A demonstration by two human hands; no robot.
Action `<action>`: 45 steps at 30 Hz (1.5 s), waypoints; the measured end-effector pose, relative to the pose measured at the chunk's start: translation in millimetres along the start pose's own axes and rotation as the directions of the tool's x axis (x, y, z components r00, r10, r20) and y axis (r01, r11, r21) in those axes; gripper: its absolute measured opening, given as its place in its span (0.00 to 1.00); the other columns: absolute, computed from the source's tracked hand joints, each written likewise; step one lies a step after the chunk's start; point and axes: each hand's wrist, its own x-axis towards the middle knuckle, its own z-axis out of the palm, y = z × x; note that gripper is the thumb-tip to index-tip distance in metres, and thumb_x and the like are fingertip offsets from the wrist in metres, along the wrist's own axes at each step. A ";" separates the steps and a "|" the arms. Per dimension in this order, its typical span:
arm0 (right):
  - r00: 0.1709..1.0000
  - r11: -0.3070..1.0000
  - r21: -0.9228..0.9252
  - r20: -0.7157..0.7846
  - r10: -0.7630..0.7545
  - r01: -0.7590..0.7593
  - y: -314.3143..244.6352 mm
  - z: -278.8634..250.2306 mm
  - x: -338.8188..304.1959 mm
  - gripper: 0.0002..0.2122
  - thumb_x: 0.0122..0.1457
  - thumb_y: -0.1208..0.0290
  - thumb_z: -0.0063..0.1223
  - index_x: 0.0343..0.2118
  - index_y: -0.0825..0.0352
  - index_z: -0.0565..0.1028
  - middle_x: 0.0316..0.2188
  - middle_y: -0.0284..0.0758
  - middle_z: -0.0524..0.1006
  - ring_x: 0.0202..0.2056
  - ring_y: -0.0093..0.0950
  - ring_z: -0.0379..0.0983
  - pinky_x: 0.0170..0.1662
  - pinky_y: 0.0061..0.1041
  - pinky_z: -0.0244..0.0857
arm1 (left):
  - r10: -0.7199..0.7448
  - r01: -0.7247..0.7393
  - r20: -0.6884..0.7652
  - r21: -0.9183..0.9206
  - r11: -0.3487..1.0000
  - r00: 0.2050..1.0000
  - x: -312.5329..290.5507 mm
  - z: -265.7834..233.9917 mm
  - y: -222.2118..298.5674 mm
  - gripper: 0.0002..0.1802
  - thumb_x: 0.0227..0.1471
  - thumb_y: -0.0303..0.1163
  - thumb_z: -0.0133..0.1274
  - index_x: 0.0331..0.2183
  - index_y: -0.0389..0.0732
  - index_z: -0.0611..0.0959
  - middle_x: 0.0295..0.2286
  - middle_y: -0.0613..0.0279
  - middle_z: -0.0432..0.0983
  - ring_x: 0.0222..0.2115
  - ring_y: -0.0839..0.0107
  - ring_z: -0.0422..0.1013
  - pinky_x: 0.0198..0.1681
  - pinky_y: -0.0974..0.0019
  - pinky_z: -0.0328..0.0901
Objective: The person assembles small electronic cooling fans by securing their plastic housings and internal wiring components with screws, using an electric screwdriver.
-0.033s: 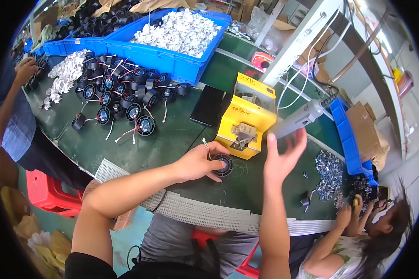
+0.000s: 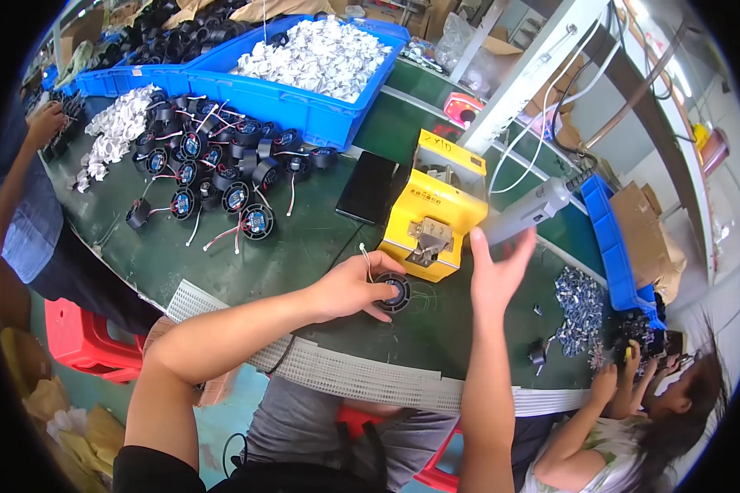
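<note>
My left hand (image 2: 355, 287) is closed around a round black motor-like part (image 2: 393, 292) and keeps it against the green table; thin white wires (image 2: 365, 251) stick up from it by my fingers. Close to the right of the yellow machine, my right hand (image 2: 500, 275) is raised with thumb and fingers apart, and nothing shows in its grasp. Just beyond those fingers is a grey electric screwdriver (image 2: 528, 209), its lower end hidden behind the hand. The yellow machine (image 2: 432, 209) has a metal fixture (image 2: 430, 240) on its front.
Several similar black parts with wires (image 2: 234, 197) lie at the left, beside white pieces (image 2: 123, 123). A blue bin (image 2: 329, 115) of white pieces stands behind. Small metal parts (image 2: 580, 312) are heaped at the right. Co-workers sit on both sides; a black flat device (image 2: 370, 189) adjoins the machine.
My right hand has shifted very slightly. My left hand and the black part look unmoved.
</note>
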 end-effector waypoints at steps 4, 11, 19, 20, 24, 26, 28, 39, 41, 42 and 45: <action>0.995 0.998 0.018 0.079 0.066 -0.068 -4.5 2.4 8.1 0.20 0.55 0.72 0.60 0.49 0.74 0.69 0.35 0.37 0.78 0.35 0.22 0.73 0.44 0.25 0.67 | -0.092 0.092 0.007 -0.036 0.995 0.996 4.8 -7.2 -5.7 0.18 0.56 0.22 0.49 0.49 0.34 0.72 0.41 0.56 0.71 0.38 0.65 0.75 0.38 0.59 0.78; 0.993 0.837 0.540 0.118 0.028 -0.088 -49.0 44.0 5.1 0.30 0.57 0.84 0.45 0.61 0.72 0.49 0.23 0.33 0.69 0.17 0.20 0.66 0.22 0.21 0.63 | -0.167 0.166 -0.011 -0.033 0.986 0.986 8.5 -7.4 -6.8 0.20 0.58 0.23 0.48 0.53 0.34 0.71 0.39 0.54 0.72 0.34 0.64 0.76 0.39 0.61 0.77; 0.989 0.879 0.468 0.142 0.027 -0.092 -38.7 60.9 -8.7 0.24 0.55 0.83 0.43 0.55 0.72 0.54 0.15 0.33 0.67 0.15 0.22 0.63 0.21 0.20 0.59 | -0.186 0.184 -0.048 -0.038 0.982 0.981 8.3 -5.0 -6.1 0.19 0.60 0.25 0.46 0.53 0.33 0.70 0.39 0.53 0.72 0.34 0.63 0.76 0.39 0.61 0.77; 0.985 0.880 0.468 0.172 -0.010 -0.073 -38.3 60.5 -10.0 0.23 0.56 0.83 0.44 0.55 0.71 0.54 0.16 0.33 0.67 0.15 0.22 0.63 0.21 0.20 0.60 | -0.185 0.183 -0.052 -0.039 0.982 0.981 8.5 -5.9 -7.0 0.19 0.60 0.25 0.46 0.53 0.33 0.70 0.40 0.53 0.71 0.34 0.63 0.76 0.40 0.61 0.77; 0.978 0.815 0.553 0.190 0.082 -0.176 -49.7 52.8 -25.5 0.24 0.57 0.82 0.45 0.57 0.69 0.53 0.19 0.33 0.66 0.16 0.22 0.63 0.20 0.22 0.61 | -0.177 0.175 -0.052 -0.041 0.984 0.983 8.7 -6.3 -7.2 0.19 0.60 0.25 0.45 0.53 0.34 0.70 0.40 0.52 0.70 0.33 0.63 0.75 0.40 0.61 0.77; 0.969 0.754 0.613 0.211 0.132 -0.236 -56.4 45.7 -37.9 0.26 0.59 0.80 0.45 0.59 0.66 0.52 0.20 0.33 0.65 0.16 0.22 0.63 0.20 0.22 0.61 | -0.170 0.168 -0.052 -0.039 0.985 0.984 7.6 -4.3 -5.3 0.19 0.60 0.25 0.45 0.53 0.34 0.71 0.40 0.53 0.71 0.33 0.63 0.75 0.40 0.61 0.77; 0.959 0.707 0.651 0.238 0.153 -0.275 -61.1 43.7 -49.1 0.26 0.59 0.81 0.46 0.59 0.68 0.51 0.20 0.33 0.66 0.16 0.22 0.64 0.21 0.22 0.63 | -0.174 0.171 -0.057 -0.048 0.984 0.983 8.6 -5.4 -5.1 0.19 0.60 0.25 0.45 0.53 0.34 0.71 0.39 0.53 0.71 0.32 0.64 0.75 0.40 0.61 0.77; 0.950 0.690 0.670 0.298 0.089 -0.274 -58.5 52.1 -68.9 0.26 0.60 0.79 0.46 0.60 0.67 0.51 0.20 0.32 0.66 0.16 0.21 0.63 0.21 0.23 0.64 | -0.142 0.140 -0.069 -0.032 0.990 0.987 5.7 -3.8 -4.5 0.16 0.59 0.26 0.45 0.48 0.33 0.75 0.36 0.54 0.73 0.33 0.66 0.75 0.38 0.63 0.77; 0.950 0.697 0.663 0.298 0.088 -0.273 -57.8 52.2 -69.6 0.26 0.60 0.79 0.45 0.60 0.68 0.51 0.20 0.33 0.65 0.16 0.21 0.63 0.21 0.23 0.64 | -0.140 0.139 -0.064 -0.024 0.990 0.988 6.2 -3.5 -4.0 0.16 0.59 0.26 0.45 0.48 0.33 0.75 0.36 0.54 0.73 0.34 0.66 0.75 0.38 0.63 0.77; 0.951 0.704 0.656 0.298 0.086 -0.270 -57.4 52.3 -70.1 0.26 0.60 0.80 0.45 0.60 0.68 0.51 0.19 0.33 0.65 0.17 0.22 0.63 0.21 0.23 0.64 | -0.136 0.135 -0.066 -0.020 0.991 0.989 6.3 -3.4 -4.2 0.15 0.59 0.26 0.45 0.47 0.33 0.75 0.36 0.54 0.73 0.34 0.66 0.75 0.38 0.63 0.77; 0.948 0.733 0.630 0.311 0.064 -0.257 -55.8 54.6 -72.5 0.25 0.59 0.80 0.44 0.59 0.69 0.51 0.20 0.34 0.66 0.17 0.22 0.63 0.21 0.23 0.64 | -0.138 0.137 -0.075 -0.017 0.990 0.988 5.5 -4.7 -3.3 0.15 0.58 0.26 0.46 0.46 0.33 0.76 0.37 0.54 0.73 0.33 0.66 0.75 0.38 0.64 0.77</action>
